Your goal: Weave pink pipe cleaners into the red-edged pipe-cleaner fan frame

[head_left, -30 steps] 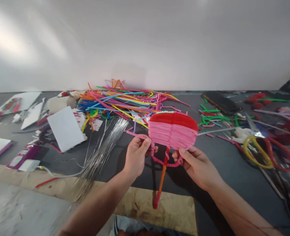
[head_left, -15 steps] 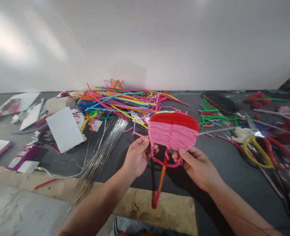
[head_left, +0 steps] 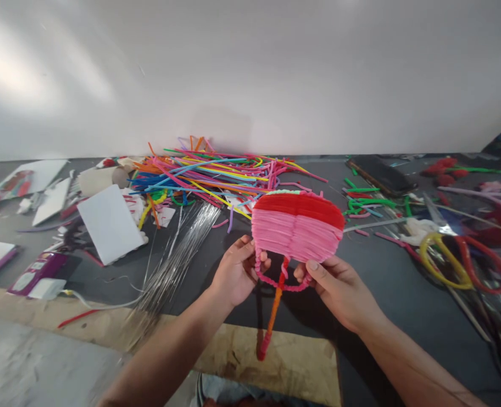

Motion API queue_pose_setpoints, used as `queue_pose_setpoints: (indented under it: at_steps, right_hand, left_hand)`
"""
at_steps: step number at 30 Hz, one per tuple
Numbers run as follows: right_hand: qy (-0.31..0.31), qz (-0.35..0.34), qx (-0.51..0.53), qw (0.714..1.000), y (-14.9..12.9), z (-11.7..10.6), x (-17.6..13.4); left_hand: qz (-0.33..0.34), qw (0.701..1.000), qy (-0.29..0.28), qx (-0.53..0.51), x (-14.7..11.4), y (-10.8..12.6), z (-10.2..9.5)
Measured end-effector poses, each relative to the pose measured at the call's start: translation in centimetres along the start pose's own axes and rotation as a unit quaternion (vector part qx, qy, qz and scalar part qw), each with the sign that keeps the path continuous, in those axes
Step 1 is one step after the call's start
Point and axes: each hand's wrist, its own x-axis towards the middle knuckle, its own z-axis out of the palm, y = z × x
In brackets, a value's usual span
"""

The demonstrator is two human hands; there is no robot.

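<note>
Between my two hands is a pipe-cleaner craft [head_left: 297, 229], a rounded panel with a red band above rows of pink and a little pale green along its top edge. A twisted pink loop hangs below the panel, and an orange-and-red wrapped stem [head_left: 273, 308] slants down past it. My left hand [head_left: 238, 271] pinches the left lower corner where the loop meets the panel. On the opposite side, my right hand [head_left: 337, 285] grips the right lower corner, thumb in front and fingers curled behind.
Behind the craft lies a pile of colourful pipe cleaners [head_left: 216, 175]. Thin metal wires [head_left: 178, 260] are bundled on the left, near a white card [head_left: 110, 223]. Scissors [head_left: 445, 263] with yellow and red handles are at the right, below a dark phone [head_left: 381, 175].
The craft has shifted slightly left and tipped a little, with both hands still on it. A purple pipe-cleaner piece beside it is now less covered.
</note>
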Motion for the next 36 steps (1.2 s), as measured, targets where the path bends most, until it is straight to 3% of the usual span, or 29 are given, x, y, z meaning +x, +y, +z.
queue_pose_setpoints:
  at_steps: [5,18,25,32,36]
  right_hand:
    - [0.007,-0.001,-0.003,1.0,-0.1,0.2,0.1]
    - [0.024,0.004,0.015,1.0,-0.2,0.1,0.2]
    - [0.012,0.017,0.025,0.999,-0.2,-0.1,0.4]
    - [0.003,0.032,0.055,0.998,-0.4,-0.7,0.9]
    - [0.004,0.034,-0.012,0.999,-0.4,-1.0,1.2]
  left_hand:
    - [0.006,0.999,-0.041,0.023,0.2,0.0,0.0]
    - [0.074,0.99,-0.05,0.113,-0.4,-0.3,0.4]
    - [0.055,0.985,-0.05,0.159,-0.5,-0.3,0.5]
    - [0.046,0.991,-0.021,0.127,-0.4,0.0,0.6]
    - [0.062,0.992,-0.006,0.106,-0.2,0.1,0.4]
